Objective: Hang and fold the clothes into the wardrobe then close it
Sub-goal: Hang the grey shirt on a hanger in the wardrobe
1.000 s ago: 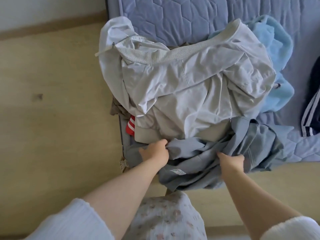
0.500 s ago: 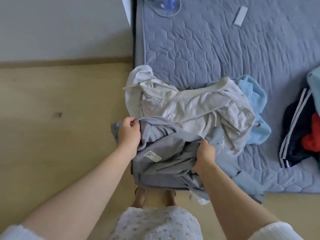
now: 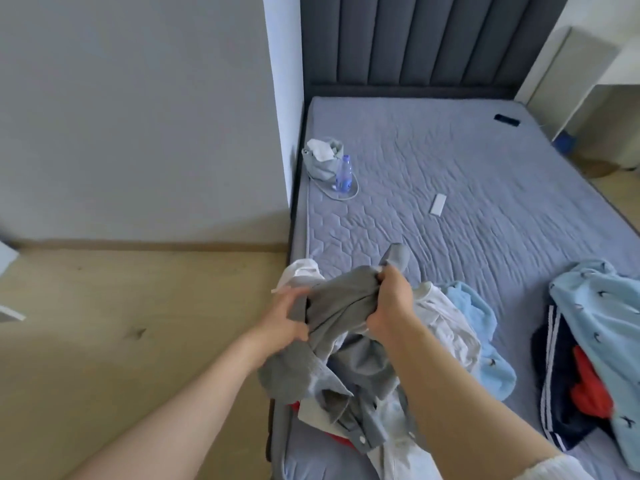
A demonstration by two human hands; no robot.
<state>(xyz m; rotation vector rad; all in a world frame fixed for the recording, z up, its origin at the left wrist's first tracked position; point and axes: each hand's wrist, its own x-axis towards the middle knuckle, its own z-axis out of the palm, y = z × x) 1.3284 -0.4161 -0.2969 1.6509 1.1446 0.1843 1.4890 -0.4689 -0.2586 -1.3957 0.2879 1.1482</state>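
A grey button shirt (image 3: 332, 362) hangs bunched between both hands above the bed's near left corner. My left hand (image 3: 284, 317) grips its fabric on the left side. My right hand (image 3: 391, 299) clutches a fold of it higher up, fist closed. Below lies a pale white jacket (image 3: 446, 323) on a light blue fleece garment (image 3: 485, 341). Further right sits a second pile: a light blue patterned top (image 3: 602, 323), a navy piece with white stripes (image 3: 554, 393) and something red (image 3: 588, 386). No wardrobe is in view.
The blue quilted mattress (image 3: 450, 188) carries a grey bag (image 3: 322, 161), a water bottle (image 3: 344, 174), a white remote (image 3: 437, 203) and a dark phone (image 3: 506, 119). A padded headboard (image 3: 415, 39) stands behind. A wall (image 3: 138, 116) and wooden floor (image 3: 121, 323) lie left.
Both hands have lifted the grey shirt off the pile and drawn it up, closer together. The view has tilted up from the pile to show the whole bed.
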